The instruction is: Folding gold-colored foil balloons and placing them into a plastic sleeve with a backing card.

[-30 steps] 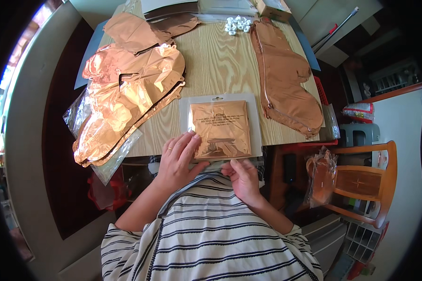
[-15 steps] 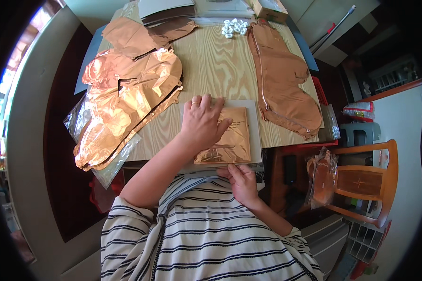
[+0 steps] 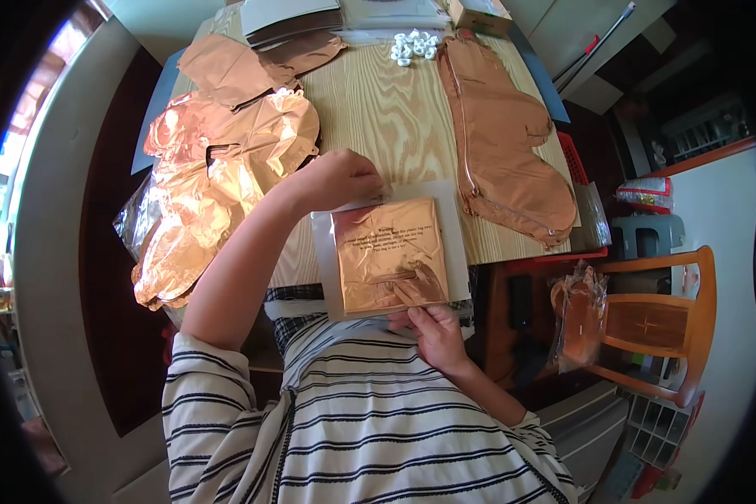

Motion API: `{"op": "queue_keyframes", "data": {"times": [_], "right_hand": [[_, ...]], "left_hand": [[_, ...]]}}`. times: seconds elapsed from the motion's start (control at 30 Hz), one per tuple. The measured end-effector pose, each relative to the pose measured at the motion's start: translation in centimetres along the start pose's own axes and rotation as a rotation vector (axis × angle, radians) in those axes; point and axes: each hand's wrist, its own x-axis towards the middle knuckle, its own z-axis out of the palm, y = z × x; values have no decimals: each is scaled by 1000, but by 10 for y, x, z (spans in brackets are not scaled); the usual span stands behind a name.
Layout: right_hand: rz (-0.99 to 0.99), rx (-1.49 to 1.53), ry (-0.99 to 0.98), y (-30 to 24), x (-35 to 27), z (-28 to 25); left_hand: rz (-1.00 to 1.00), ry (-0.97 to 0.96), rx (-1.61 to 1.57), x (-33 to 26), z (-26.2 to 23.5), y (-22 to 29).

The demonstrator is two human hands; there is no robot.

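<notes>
A clear plastic bag (image 3: 328, 281) with a flat folded square of copper-coloured foil (image 3: 391, 260) inside is held at the table's near edge, tilted a little. Dark print shows on the bag's face. My left hand (image 3: 344, 179) is closed on the bag's far edge, its fingertips partly hidden. At the near edge, my right hand (image 3: 437, 334) pinches the bag between thumb and fingers. Left of the bag lies a pile of shiny flat copper foil balloons (image 3: 252, 164); to its right rests another stack of flat copper foil balloons (image 3: 500, 134).
Small white rings (image 3: 413, 47) lie in a heap at the far side of the wooden table (image 3: 378, 109). Behind them are a stack of flat sheets (image 3: 290, 17) and a cardboard box (image 3: 480, 15). A wooden chair (image 3: 647, 323) with a bagged item stands at the right.
My left hand has gone from lying spread on the bag to gripping its far edge. The bag has tilted and shifted slightly toward me, and its printed face is uncovered.
</notes>
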Motion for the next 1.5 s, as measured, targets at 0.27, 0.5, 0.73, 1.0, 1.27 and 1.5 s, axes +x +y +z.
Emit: {"op": "queue_keyframes", "data": {"times": [0.27, 0.5, 0.73, 1.0, 1.27, 1.5], "right_hand": [[-36, -65, -8, -1, -3, 0], [-28, -66, 1, 1, -2, 0], [-8, -126, -29, 1, -1, -1], [-21, -113, 12, 1, 0, -2], [-17, 6, 60, 8, 5, -1], [63, 117, 95, -1, 12, 14]], "left_hand": [[-158, -80, -414, 3, -1, -3], [-207, -134, -489, 3, -7, -5], [-211, -99, -285, 3, -2, 11], [-222, -64, -250, -1, -3, 16], [-76, 287, -240, -12, 4, -1], [380, 442, 366, -116, 79, 17]]}}
